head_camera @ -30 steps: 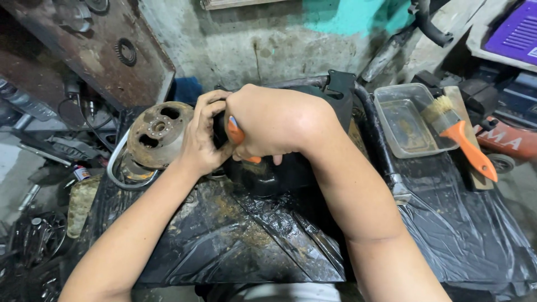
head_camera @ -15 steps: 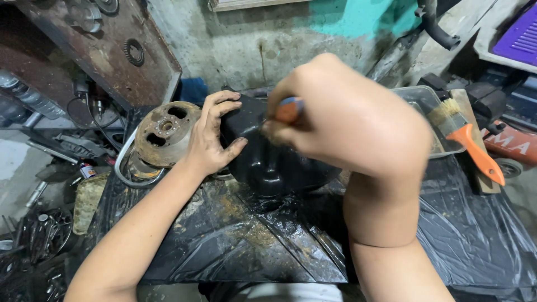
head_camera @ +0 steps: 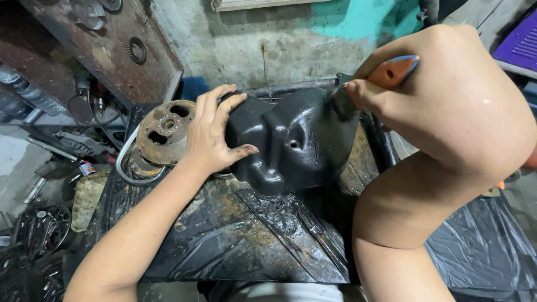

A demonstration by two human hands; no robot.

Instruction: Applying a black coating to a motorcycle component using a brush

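A glossy black metal cover lies tilted on black plastic sheeting. My left hand presses flat on its left side, fingers spread over the top edge. My right hand is raised at the upper right, closed on the orange handle of a brush. The dark bristles touch the cover's upper right edge. My right forearm hides the bench to the right.
A rusty round rotor with a white hose stands left of the cover. A rusty plate with gears leans at the back left. Tools and sprockets lie on the left. A purple crate is at the far right.
My right hand has lifted up and to the right with the brush, uncovering the black cover. My left hand has stayed on the cover's left side.
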